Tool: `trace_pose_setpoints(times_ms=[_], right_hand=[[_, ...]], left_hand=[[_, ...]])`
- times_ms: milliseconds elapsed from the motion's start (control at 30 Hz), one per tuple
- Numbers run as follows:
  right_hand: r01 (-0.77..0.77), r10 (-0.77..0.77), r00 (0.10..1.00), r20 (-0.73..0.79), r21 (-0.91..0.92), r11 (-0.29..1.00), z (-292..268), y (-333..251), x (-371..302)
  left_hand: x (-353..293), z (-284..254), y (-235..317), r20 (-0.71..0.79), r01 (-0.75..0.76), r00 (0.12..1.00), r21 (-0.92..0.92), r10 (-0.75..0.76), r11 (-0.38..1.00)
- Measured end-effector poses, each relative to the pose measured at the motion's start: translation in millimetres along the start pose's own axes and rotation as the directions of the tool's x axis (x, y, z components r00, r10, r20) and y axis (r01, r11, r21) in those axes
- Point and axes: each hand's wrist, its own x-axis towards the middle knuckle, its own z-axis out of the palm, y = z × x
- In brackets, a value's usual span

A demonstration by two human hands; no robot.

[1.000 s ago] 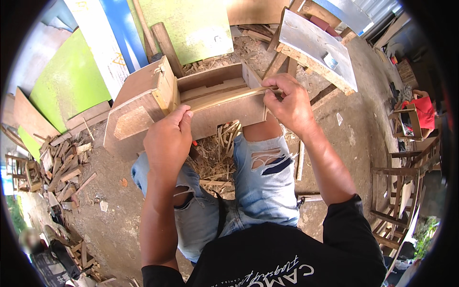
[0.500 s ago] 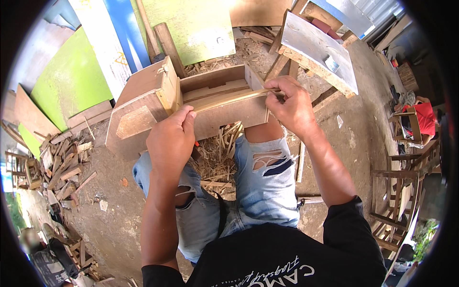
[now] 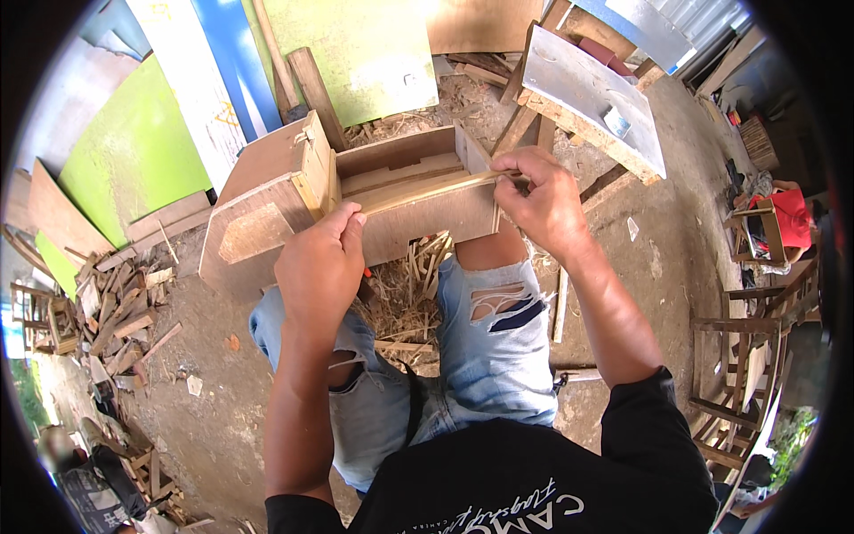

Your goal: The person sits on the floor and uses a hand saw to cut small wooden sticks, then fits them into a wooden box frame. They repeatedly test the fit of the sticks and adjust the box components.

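Observation:
A wooden toy truck (image 3: 262,182) rests across my knees, its boxy cab at the left and its open bed at the right. Along the top edge of the bed's near side panel (image 3: 427,218) lies a thin wooden strip (image 3: 431,189). My left hand (image 3: 318,262) pinches the strip's left end close to the cab, thumb and forefinger together. At the bed's right corner, my right hand (image 3: 544,200) grips the other end with curled fingers. The inside of the bed is partly visible; the fingertips beneath the strip are hidden.
A small slanted table (image 3: 592,98) stands beyond my right hand. Green boards (image 3: 347,62) and a wooden post (image 3: 316,98) lean behind the truck. Scrap wood (image 3: 116,311) is piled at the left, with shavings (image 3: 400,298) between my legs. Wooden frames (image 3: 738,356) stand at the right.
The whole scene sits slightly lower in the picture. Both hands keep their hold on the strip, and the truck stays in place on my knees.

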Motion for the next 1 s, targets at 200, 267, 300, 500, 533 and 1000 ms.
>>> trace_pose_setpoints(times_ms=[200, 267, 300, 500, 533, 1000], right_hand=[[0.044, -0.044, 0.999, 0.004, -0.026, 0.999, -0.1, 2.2, -0.4], [0.051, -0.051, 0.999, -0.006, -0.022, 0.998, -0.4, 1.6, -0.4], [0.046, -0.046, 0.999, -0.011, -0.014, 0.999, -0.5, 1.1, -0.6], [0.064, -0.064, 0.998, -0.023, 0.005, 0.998, -2.6, -0.5, -3.5], [0.066, -0.066, 0.997, -0.026, 0.014, 0.998, -2.9, -0.6, -4.5], [0.095, -0.088, 0.992, -0.095, 0.070, 0.993, -12.0, -40.1, -27.8]], left_hand=[[-1.4, 0.2, -0.2, 0.006, -0.002, 1.000, 0.010, 0.002, 1.000], [-1.7, -0.4, 0.5, 0.005, -0.002, 1.000, 0.006, 0.002, 1.000], [-1.4, -0.9, 1.0, 0.015, 0.011, 1.000, 0.011, -0.011, 1.000], [2.2, -8.6, 9.6, 0.076, 0.061, 0.995, 0.023, -0.063, 0.998], [2.0, -10.6, 13.3, 0.091, 0.077, 0.993, 0.042, -0.081, 0.996], [20.3, 29.0, 74.2, -0.213, -0.599, 0.786, -0.030, 0.580, 0.800]])
